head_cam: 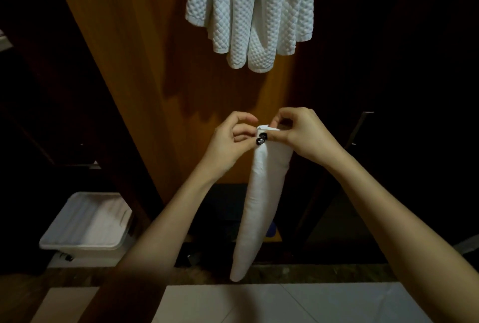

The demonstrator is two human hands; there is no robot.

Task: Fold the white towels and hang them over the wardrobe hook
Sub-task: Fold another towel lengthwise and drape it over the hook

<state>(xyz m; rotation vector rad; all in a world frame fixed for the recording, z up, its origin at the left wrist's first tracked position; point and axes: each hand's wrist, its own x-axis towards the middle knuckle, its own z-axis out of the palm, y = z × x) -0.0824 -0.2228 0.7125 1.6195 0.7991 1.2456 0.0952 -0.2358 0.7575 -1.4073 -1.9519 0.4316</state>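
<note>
Head view, fold-and-hang step. A folded towel [259,193], narrowed into a long white strip, hangs straight down in front of the wooden wardrobe panel [134,63], its lower end just above the tiled floor [259,304] as seen from here. The left hand [230,138] and right hand [305,136] meet at the strip's top edge; each pinches that edge between thumb and curled fingers, the dark-nailed thumbs lying side by side on the near face. The folding appears finished or nearly so, with the hands squaring the top corners before the lift. Above, the hung towels [248,11], white and quilted, already drape against the panel, so the task looks partly done. The next move would call for raising the strip to that height without letting the fold open, then laying it over the hook so that both halves hang evenly beside the others. The hook itself lies above the top of the frame and cannot be seen, nor can the number of towels on it be counted with certainty. A pale tub [64,234] stands at lower left; its whitish contents are blurred, and whether they are more towels cannot be told. The areas either side of the panel are too dark to read, save a faint metal handle [360,128] at right.
</note>
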